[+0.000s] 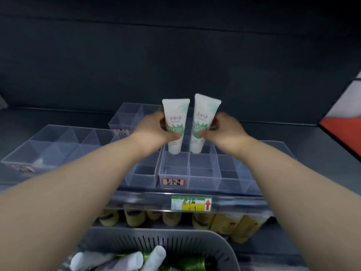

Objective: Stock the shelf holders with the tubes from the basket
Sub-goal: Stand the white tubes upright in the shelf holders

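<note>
Two tubes (175, 114) in two hands (152, 128)

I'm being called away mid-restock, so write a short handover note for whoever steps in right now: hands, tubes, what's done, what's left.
Hands: the left hand grips the left tube and the right hand grips the right tube. Both tubes are upright, side by side.
Position: their lower ends are at the rear compartments of the middle clear holder. I cannot tell if they are seated.
Done: no released tube stands in that holder's visible compartments.
Left: set these two down, then stock the spare tubes lying in the grey basket.
</note>
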`<control>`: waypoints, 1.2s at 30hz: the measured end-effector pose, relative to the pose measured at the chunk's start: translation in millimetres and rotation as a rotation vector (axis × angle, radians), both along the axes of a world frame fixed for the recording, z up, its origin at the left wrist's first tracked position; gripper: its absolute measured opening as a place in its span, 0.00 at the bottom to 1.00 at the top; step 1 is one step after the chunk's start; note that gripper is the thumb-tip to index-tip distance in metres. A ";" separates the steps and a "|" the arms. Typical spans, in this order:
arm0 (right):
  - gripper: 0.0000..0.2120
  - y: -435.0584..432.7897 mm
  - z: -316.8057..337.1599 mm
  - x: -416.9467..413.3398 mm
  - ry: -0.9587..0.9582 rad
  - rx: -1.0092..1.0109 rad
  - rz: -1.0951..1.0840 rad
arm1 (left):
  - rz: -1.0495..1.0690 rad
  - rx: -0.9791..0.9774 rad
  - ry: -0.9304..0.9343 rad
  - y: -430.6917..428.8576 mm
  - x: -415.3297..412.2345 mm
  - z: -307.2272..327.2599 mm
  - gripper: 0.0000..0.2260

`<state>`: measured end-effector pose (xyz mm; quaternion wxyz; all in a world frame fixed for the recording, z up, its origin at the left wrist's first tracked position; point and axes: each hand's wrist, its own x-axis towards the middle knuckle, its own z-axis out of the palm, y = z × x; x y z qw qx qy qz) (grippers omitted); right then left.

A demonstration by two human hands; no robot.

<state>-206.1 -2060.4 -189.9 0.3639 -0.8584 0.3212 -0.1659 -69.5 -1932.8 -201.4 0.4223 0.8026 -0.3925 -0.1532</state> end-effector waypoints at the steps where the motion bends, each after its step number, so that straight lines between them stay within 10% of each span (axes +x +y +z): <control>1: 0.19 -0.7 -6.1 3.3 0.046 -0.018 0.012 | -0.008 0.036 -0.019 -2.2 3.4 -5.3 0.16; 18: 0.39 19.0 -6.2 -26.5 -0.173 -0.130 -0.103 | 0.044 -0.211 0.160 23.5 9.0 28.1 0.33; 36: 0.26 180.4 -48.3 -120.5 0.229 -0.455 0.328 | -0.292 0.332 -0.756 194.2 -114.0 -53.1 0.22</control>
